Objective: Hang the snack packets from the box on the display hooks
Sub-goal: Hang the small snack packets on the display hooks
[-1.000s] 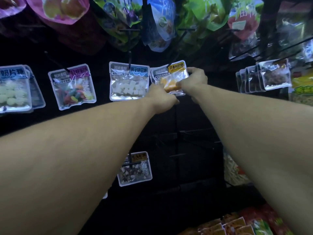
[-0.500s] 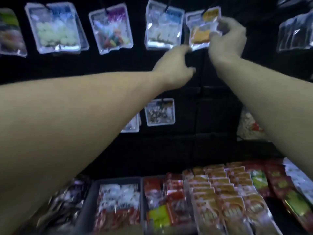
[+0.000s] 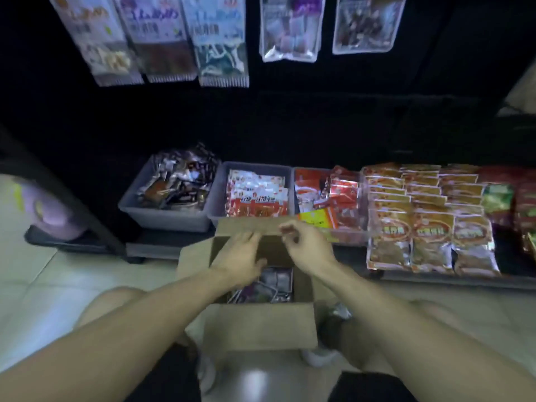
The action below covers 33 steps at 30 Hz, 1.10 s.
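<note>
Lying below empty fingers (image 3: 252, 239): packets (image 3: 269, 285)

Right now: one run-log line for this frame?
stage: reaching into box | left hand: open, empty | right hand: fingers loosely curled, empty | packets: in box

floor (image 3: 43, 285): pale tile | on it: open cardboard box (image 3: 258, 329) | low dark shelf (image 3: 435, 278): grey bins (image 3: 165, 217), packets (image 3: 432, 236)

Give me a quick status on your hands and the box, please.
Left hand open, over box. Right hand empty, fingers loosely curled. Packets inside box, none held. Nothing blocking.
</note>
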Motion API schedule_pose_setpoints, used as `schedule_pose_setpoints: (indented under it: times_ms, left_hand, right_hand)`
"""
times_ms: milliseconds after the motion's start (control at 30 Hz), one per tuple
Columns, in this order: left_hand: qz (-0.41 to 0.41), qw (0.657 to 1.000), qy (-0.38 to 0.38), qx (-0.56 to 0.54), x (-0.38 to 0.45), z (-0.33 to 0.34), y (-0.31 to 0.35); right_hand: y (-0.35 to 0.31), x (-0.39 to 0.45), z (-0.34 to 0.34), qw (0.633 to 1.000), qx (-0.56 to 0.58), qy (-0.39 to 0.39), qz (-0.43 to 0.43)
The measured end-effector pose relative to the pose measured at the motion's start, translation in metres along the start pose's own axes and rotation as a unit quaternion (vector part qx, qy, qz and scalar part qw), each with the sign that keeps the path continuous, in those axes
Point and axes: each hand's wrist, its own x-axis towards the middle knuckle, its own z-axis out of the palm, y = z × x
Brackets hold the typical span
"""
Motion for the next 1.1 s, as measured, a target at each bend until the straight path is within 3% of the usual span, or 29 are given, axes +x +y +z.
schedule_pose_setpoints:
  times_ms: [100, 200, 267, 433, 667, 1000, 1100]
  left_hand:
    - [-0.052, 0.992, -0.116, 0.012, -0.020, 0.045, -0.032]
    - [-0.064, 0.963, -0.261, 0.025, -0.032, 0.068, -0.040]
    - [-0.073, 0.944, -0.318, 0.047, -0.035, 0.083, -0.046]
    - [-0.042, 0.955, -0.286, 0.063, -0.032, 0.094, -0.057]
    - [-0.040, 0.950, -0.302, 0.071, -0.024, 0.108, -0.064]
    - [-0.066, 0.944, -0.300, 0.124, -0.021, 0.108, -0.047]
    - [-0.070, 0.950, -0.283, 0.113, -0.022, 0.113, -0.048]
  right_hand:
    - [0.030, -0.023, 0.054, 0.987, -0.079, -0.140, 0.014]
    - [0.042, -0.013, 0.071, 0.966, -0.148, -0.208, 0.031]
    - [0.049, -0.017, 0.093, 0.948, -0.184, -0.253, 0.053]
    - [0.075, 0.014, 0.141, 0.915, -0.258, -0.308, 0.014]
    - [0.093, 0.069, 0.220, 0.860, -0.346, -0.362, -0.093]
    - [0.105, 0.087, 0.263, 0.777, -0.433, -0.457, -0.003]
    - [0.093, 0.085, 0.272, 0.710, -0.507, -0.469, -0.139]
